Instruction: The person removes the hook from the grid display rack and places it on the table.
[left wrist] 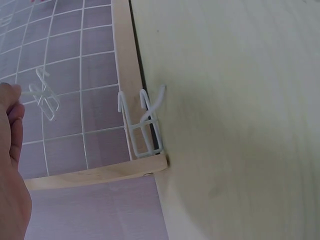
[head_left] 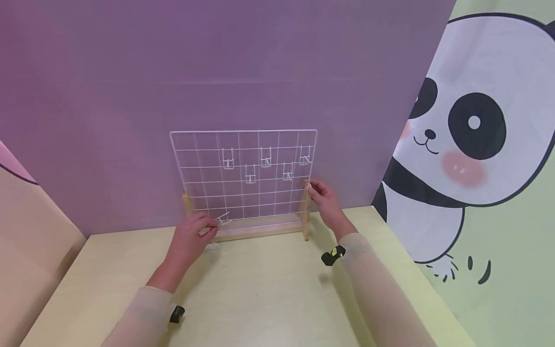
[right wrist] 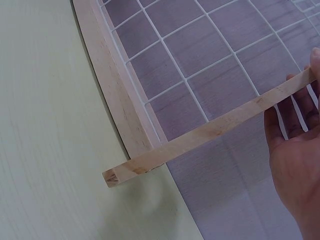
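Observation:
A white wire grid panel [head_left: 243, 130] stands upright in a wooden stand [head_left: 306, 219]. Between thumb and fingers, my left hand [head_left: 188, 238] pinches a small white wire hook [left wrist: 46, 94] in front of the grid's lower left. Another white wire hook [left wrist: 158, 103] stands at the wooden base by the left post, low beside the tabletop. My right hand [head_left: 327, 205] holds the top of the right post [right wrist: 215, 127], its thumb on the near side and fingers behind. Several similar hooks [head_left: 228, 164] hang on the grid's upper middle and right.
The stand is near the back of a pale wooden table [head_left: 260, 299]. Close behind it rises a purple panel [head_left: 277, 62]. To the right is a wall with a panda picture [head_left: 468, 183], and a pale pinkish surface [head_left: 34, 231] borders the left side.

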### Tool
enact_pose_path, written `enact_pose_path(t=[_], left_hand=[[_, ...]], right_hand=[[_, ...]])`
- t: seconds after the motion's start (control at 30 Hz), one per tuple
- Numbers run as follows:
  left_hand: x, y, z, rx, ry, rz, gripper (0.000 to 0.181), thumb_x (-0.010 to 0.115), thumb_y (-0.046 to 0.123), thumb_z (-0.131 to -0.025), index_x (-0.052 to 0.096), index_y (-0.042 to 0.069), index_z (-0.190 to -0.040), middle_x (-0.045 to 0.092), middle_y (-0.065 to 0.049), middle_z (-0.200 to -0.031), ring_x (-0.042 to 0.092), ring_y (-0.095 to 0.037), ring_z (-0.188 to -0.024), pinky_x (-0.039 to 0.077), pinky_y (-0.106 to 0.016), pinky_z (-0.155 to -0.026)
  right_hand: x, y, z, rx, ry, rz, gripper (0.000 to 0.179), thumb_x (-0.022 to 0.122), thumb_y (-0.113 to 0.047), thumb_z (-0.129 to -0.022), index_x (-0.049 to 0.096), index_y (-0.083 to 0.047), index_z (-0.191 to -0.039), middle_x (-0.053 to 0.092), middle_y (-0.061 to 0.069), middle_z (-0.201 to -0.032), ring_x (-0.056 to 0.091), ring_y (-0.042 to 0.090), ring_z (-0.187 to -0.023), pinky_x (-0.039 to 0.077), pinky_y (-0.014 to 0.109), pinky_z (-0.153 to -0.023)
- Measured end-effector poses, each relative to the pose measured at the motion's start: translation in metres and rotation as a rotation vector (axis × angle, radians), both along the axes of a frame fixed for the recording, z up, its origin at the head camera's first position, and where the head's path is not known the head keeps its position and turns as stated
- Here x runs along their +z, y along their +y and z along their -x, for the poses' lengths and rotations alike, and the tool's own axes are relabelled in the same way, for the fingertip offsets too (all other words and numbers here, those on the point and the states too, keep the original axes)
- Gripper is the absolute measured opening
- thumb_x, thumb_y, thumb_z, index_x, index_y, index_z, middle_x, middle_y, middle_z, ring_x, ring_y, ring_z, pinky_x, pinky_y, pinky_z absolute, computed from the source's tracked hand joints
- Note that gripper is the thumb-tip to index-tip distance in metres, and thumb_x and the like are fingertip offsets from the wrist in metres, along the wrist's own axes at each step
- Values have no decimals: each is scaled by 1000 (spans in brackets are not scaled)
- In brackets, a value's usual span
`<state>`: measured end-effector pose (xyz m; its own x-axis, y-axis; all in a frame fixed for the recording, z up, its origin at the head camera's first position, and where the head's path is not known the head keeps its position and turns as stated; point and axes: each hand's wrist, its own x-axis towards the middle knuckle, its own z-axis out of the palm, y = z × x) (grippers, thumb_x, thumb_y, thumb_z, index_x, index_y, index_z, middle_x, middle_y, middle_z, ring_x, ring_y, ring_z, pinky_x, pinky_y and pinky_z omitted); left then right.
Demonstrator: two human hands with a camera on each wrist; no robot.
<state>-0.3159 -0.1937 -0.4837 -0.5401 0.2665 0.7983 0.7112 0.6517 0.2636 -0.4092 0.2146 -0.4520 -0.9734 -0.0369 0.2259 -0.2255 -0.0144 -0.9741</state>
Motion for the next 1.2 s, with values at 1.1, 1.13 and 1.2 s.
enact_pose_path(t=[1.1, 1.13, 1.2], left_hand=[[-23, 5, -4, -52, -410, 214, 19, 88, -6, -88, 79, 11, -90, 67, 10, -93, 68, -13, -87, 64, -33, -78], [-24, 5, -4, -54, -399, 223, 20, 87, -6, -88, 79, 11, -89, 66, 10, -92, 67, -13, -87, 63, -33, -78], [-24, 6, -3, -62, -376, 234, 22, 88, -7, -87, 77, 12, -88, 66, 10, -91, 67, -13, -86, 63, -32, -77]], right_hand=[[-2, -3, -1, 21, 14, 11, 40, 63, -14, -114, 60, 6, -148, 66, 17, -141, 62, 12, -121, 45, 41, -121], [-1, -3, -1, 19, 16, 8, 40, 62, -14, -114, 60, 6, -149, 65, 18, -142, 62, 12, -121, 44, 42, -122], [-1, -3, -1, 19, 22, 4, 40, 62, -14, -115, 59, 6, -149, 65, 19, -143, 62, 11, -121, 44, 43, -123]])
